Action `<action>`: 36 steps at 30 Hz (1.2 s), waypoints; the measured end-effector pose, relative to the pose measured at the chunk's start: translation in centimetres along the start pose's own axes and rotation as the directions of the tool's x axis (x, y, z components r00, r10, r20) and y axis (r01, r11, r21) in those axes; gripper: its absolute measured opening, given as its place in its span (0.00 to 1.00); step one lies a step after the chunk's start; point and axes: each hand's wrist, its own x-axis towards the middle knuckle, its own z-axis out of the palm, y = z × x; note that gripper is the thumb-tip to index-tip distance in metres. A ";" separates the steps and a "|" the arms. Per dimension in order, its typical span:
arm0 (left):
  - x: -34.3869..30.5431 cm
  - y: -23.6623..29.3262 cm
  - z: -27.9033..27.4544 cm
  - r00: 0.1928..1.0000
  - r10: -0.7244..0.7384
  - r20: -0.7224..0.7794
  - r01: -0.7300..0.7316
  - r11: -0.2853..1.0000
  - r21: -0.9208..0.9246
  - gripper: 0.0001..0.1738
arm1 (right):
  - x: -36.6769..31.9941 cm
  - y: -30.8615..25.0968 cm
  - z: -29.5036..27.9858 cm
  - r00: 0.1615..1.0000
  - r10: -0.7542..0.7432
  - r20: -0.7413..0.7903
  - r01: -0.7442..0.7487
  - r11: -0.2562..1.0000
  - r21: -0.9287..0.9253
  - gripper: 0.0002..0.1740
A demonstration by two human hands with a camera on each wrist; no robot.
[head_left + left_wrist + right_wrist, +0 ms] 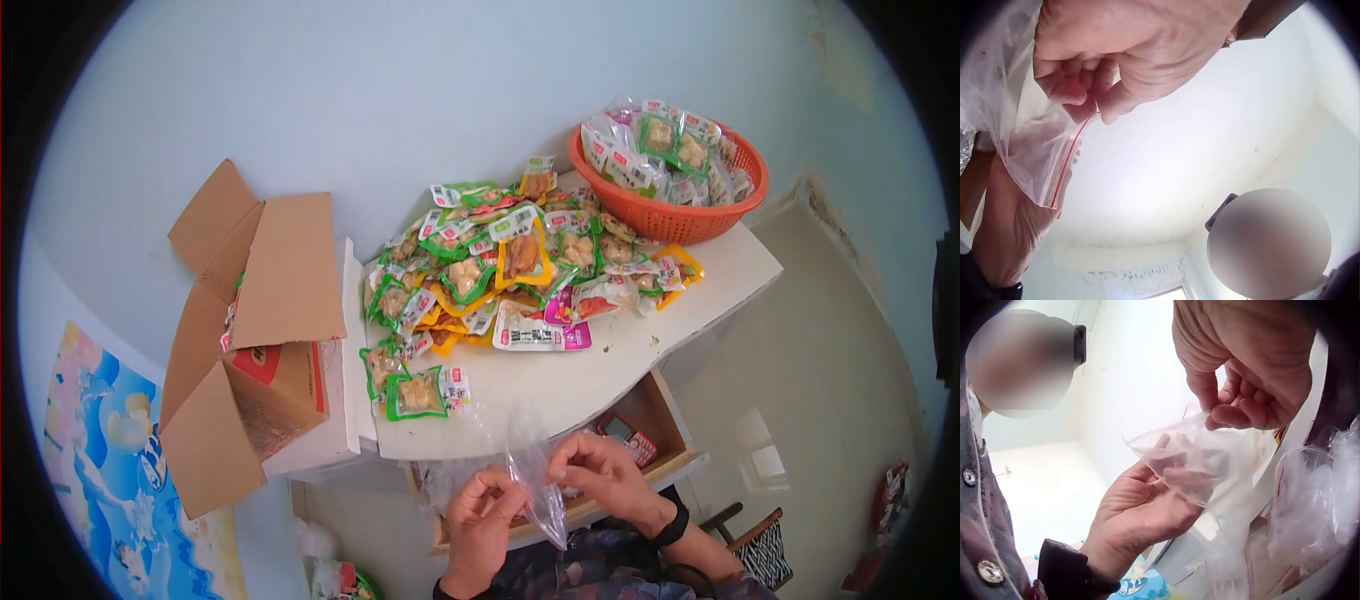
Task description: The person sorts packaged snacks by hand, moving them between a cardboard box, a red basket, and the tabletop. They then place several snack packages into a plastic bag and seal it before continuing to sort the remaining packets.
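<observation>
The thin bag (545,505) could slip or rip.
The left fingers (487,480) and right fingers (580,442) are nearly shut, each pinching an edge of the bag between them. It looks thin and floppy, so a weak pinch could let it drop below the fingers, maybe into the drawer (672,410). A hard tug could tear it near the red strip (1067,164). The packs (465,280) are past the fingers, on the counter (600,370).

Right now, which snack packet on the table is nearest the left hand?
The frontmost green-edged packet, by the table's left corner; others lie farther back.
</observation>
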 end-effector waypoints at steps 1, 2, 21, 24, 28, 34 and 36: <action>0.2 0.2 -0.2 1.000 0.018 0.011 -0.018 1.000 -0.019 0.05 | 0.1 0.0 -0.2 1.000 -0.008 -0.014 0.009 1.000 0.020 0.04; 0.3 0.3 -0.4 1.000 0.013 0.020 -0.012 0.999 -0.046 0.05 | 0.1 -0.1 -0.4 0.999 -0.015 -0.029 0.017 0.999 0.040 0.05; 0.0 -0.3 0.2 0.946 0.317 0.067 -0.288 0.728 0.622 0.15 | 0.3 -2.0 2.0 0.985 -0.158 -0.064 0.115 0.893 -0.436 0.07; 0.3 0.5 -2.3 0.909 0.416 0.031 -0.293 0.582 0.759 0.12 | 0.8 -1.8 1.2 0.977 -0.170 -0.130 0.104 0.907 -0.407 0.07; -0.7 2.7 -3.4 0.909 0.365 -0.201 -0.137 0.717 0.683 0.09 | 2.0 -1.8 1.7 0.962 -0.228 -0.148 0.156 0.909 -0.387 0.05; -3.6 5.3 -1.0 0.656 0.753 -0.050 -0.349 0.361 0.865 0.06 | 6.2 -1.7 3.9 0.950 -0.209 0.233 0.288 0.876 -0.387 0.09; -4.3 6.0 -2.0 0.700 0.698 -0.154 -0.220 0.416 0.882 0.10 | 7.6 -1.5 4.6 0.954 -0.162 0.253 0.241 0.915 -0.322 0.13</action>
